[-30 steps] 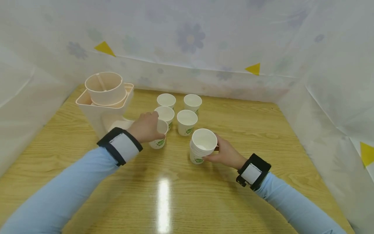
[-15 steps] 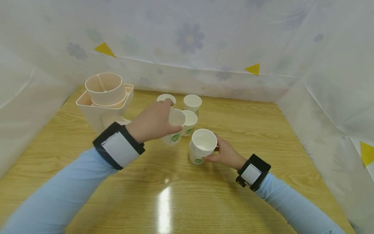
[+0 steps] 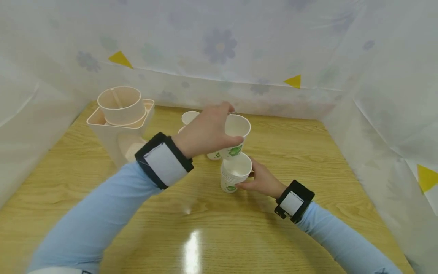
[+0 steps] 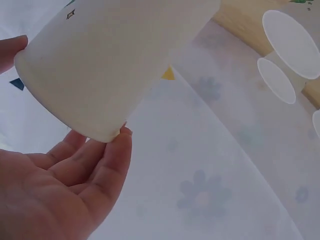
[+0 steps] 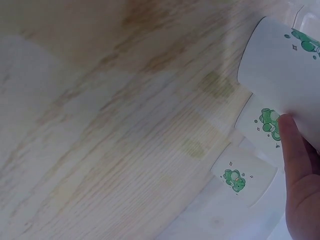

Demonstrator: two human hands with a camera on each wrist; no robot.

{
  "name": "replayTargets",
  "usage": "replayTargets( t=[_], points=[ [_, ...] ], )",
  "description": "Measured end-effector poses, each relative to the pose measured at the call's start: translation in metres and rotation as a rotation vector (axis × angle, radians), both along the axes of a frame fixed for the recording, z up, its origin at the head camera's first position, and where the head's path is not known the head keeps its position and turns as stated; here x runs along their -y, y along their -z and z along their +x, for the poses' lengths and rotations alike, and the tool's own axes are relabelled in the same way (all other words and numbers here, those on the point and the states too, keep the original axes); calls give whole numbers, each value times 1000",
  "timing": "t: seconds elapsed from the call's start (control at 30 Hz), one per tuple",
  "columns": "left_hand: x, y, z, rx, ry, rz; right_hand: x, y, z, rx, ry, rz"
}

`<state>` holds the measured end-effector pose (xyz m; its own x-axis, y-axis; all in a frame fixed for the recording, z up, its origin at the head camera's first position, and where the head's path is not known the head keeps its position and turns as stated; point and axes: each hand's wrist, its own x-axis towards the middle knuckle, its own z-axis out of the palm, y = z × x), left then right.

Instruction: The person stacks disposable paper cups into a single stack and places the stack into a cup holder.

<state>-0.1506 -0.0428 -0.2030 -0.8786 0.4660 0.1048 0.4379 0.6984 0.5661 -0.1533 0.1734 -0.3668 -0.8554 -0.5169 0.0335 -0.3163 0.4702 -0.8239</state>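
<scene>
My left hand (image 3: 207, 131) pinches a white paper cup (image 3: 238, 127) by its rim, thumb on the near side, fingers on the far side. In the left wrist view that cup (image 4: 115, 65) fills the top. Its base is just above the mouth of a stack of nested paper cups (image 3: 234, 175), which stands upright on the table. My right hand (image 3: 263, 180) grips this stack from its right side. A green print shows on the cups. Behind the left hand, more single cups stand partly hidden, among them a back cup (image 3: 189, 117).
A pale beige appliance-like holder (image 3: 118, 133) with a round open top stands at the back left. The wooden table (image 3: 308, 160) is enclosed by white flower-printed sheeting (image 3: 219, 68) with yellow triangles.
My left hand has lifted a cup from the left group and carried it right, over the stack. The group behind is now mostly hidden by that hand. My right hand stays on the stack.
</scene>
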Motion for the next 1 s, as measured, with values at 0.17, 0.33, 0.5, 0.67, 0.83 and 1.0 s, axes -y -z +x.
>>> replayTargets(
  t=[0.17, 0.33, 0.5, 0.67, 0.83, 1.0],
  points=[
    [-8, 10, -4, -9, 100, -5, 3, 0, 0, -11, -19, 7],
    [-10, 21, -8, 19, 143, -39, 5, 0, 0, 3, -18, 22],
    [-9, 27, -9, 50, 162, -49, 7, 0, 0, 15, -25, 19],
    [-9, 30, -9, 48, 192, -46, 6, 0, 0, 33, -28, 18],
    [-8, 33, -7, 52, 212, -43, 5, 0, 0, 38, -24, 17],
    [-9, 38, -8, 58, 236, -38, 6, 0, 1, 13, -16, 23]
  ],
)
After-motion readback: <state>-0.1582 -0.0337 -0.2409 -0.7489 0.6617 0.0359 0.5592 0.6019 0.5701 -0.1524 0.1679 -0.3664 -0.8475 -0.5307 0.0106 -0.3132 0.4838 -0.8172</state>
